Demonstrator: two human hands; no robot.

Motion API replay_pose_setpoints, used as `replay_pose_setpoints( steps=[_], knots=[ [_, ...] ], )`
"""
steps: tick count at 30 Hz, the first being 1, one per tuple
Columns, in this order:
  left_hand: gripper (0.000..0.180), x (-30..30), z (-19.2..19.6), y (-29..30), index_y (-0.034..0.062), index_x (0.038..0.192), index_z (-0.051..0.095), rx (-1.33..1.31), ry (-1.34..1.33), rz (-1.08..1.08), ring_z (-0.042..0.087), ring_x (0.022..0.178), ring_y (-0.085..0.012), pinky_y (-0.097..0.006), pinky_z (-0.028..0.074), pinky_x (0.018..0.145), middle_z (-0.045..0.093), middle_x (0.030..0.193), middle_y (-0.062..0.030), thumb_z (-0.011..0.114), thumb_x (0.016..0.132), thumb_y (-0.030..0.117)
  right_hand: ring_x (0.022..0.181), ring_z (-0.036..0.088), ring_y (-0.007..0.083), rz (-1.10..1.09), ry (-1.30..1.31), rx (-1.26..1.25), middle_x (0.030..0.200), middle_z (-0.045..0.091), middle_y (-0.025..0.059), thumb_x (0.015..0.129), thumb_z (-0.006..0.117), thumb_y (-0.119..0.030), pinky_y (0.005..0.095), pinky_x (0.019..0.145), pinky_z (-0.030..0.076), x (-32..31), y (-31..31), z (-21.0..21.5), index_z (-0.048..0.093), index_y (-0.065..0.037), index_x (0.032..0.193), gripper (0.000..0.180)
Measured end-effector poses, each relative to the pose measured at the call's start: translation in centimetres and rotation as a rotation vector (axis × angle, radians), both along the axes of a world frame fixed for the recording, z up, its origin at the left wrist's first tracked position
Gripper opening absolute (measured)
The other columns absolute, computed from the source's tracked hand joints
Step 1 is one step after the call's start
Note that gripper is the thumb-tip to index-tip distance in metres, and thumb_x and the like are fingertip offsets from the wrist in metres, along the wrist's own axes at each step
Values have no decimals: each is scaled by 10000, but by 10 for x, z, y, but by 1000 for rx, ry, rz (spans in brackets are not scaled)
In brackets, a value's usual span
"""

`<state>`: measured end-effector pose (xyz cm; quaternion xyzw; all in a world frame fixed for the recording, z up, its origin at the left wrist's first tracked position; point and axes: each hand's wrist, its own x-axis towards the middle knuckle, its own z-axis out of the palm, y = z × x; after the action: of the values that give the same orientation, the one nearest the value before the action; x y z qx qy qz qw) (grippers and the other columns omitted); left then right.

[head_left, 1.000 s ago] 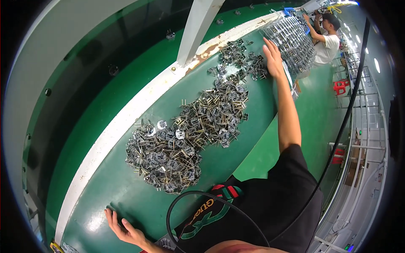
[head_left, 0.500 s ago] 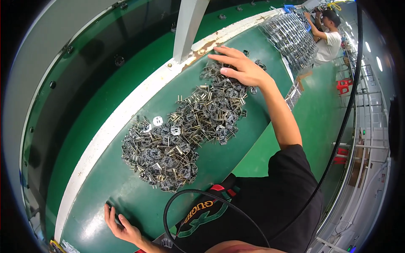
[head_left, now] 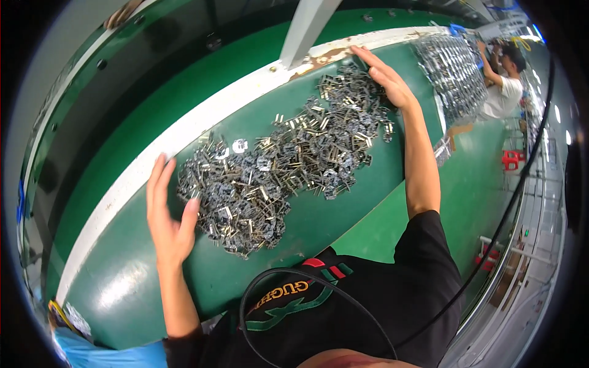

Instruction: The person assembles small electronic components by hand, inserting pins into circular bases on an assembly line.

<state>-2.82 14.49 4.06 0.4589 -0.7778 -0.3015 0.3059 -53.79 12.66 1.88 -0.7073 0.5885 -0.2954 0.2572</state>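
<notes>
A long heap of small dark plug inserts with brass pins lies on the green tabletop. My left hand is at the heap's left end, fingers stretched and thumb apart, the thumb close against the nearest pieces. At the far right end my right hand lies along the edge of the heap, its fingers extended and nothing gripped. Some of the pieces beside its palm are covered from sight. One white round insert shows on the heap's far side.
A white ledge with a grey post borders the table; a green surface runs beyond it. Clear trays of parts stand at the far right, near a co-worker. Another person's hand shows top left. A black cable hangs at right.
My left hand has come up from the bare near tabletop to the heap's left end. My right hand has shifted from over the heap to its far right edge. The view has turned slightly.
</notes>
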Motion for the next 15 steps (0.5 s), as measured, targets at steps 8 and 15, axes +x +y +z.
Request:
replay_pose_setpoints(
  steps=[8, 15],
  knots=[
    [732, -42, -4, -24, 101, 1463, 466, 68, -90, -140, 312, 1456, -358, -456, 266, 1182, 361, 1564, -162, 712, 813, 331, 1500, 212, 329, 231, -97, 59, 1563, 380, 120, 919, 526, -430, 467, 1212, 152, 86, 10, 12, 518, -149, 1446, 598],
    [684, -44, -9, -24, 97, 1439, 498, 88, -42, -146, 349, 1440, -346, -447, 287, 1173, 413, 1535, -150, 717, 816, 278, 1483, 247, 343, 199, -89, 66, 1559, 385, 109, 906, 623, -326, 465, 1208, 189, 124, 16, 10, 557, -191, 1412, 528]
  ],
)
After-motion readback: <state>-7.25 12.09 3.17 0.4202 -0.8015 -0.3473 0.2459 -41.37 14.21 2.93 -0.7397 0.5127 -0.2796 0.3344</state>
